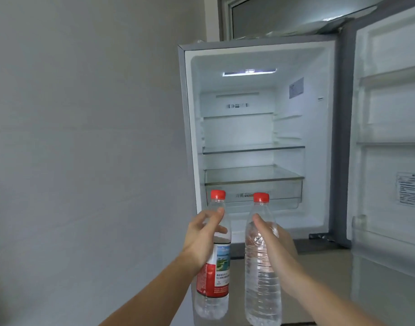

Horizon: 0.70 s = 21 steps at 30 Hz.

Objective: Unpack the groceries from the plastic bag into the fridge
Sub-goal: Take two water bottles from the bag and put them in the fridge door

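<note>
Two clear water bottles with red caps are held upright in front of the open fridge (190, 128). My left hand (201, 236) grips the labelled bottle (215, 274), which has a red and white label. My right hand (272, 241) grips the plain bottle (260, 285), which shows no label. Both bottles stand below the fridge's lower drawer (255, 196) as seen from here. The plastic bag is out of view.
Inside the lit fridge are two glass shelves (253, 149) with nothing on them. The fridge door (389, 137) stands open at the right, its door racks bare. A grey wall (84, 137) fills the left. A window sits above the fridge.
</note>
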Motion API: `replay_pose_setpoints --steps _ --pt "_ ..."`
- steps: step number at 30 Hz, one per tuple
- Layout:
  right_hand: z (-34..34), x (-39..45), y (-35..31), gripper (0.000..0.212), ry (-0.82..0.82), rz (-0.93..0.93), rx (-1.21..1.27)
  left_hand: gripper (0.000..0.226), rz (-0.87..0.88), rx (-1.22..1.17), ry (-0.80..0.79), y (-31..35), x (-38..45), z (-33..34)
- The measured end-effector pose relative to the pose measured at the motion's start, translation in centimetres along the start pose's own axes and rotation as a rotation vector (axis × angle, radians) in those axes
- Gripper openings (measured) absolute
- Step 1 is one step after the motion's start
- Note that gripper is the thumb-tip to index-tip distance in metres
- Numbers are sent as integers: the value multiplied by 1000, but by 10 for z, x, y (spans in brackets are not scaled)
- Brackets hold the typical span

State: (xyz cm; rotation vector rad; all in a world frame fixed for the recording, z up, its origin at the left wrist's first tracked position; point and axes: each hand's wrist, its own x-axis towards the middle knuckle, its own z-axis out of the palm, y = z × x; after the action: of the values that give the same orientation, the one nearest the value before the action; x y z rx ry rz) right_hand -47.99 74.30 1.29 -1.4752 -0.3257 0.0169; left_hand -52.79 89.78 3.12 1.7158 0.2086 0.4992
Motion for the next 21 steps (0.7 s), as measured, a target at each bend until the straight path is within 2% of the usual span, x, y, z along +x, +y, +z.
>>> replay_pose_setpoints --steps 3,10,16,19,21 --pt "-6 32 1 28 22 -2 -24 36 -3 -33 -45 -5 39 18" --pt "-32 88 0 62 197 -33 -188 42 72 -126 -229 -8 126 72" --pt "-76 108 -15 31 431 -128 -266 39 118 -228 -424 -2 173 138" --pt "-101 104 -17 38 547 -147 -279 54 137 -249 -533 3 176 176" --pt "-118 98 -21 41 616 -172 -286 49 163 -257 -606 13 172 200"
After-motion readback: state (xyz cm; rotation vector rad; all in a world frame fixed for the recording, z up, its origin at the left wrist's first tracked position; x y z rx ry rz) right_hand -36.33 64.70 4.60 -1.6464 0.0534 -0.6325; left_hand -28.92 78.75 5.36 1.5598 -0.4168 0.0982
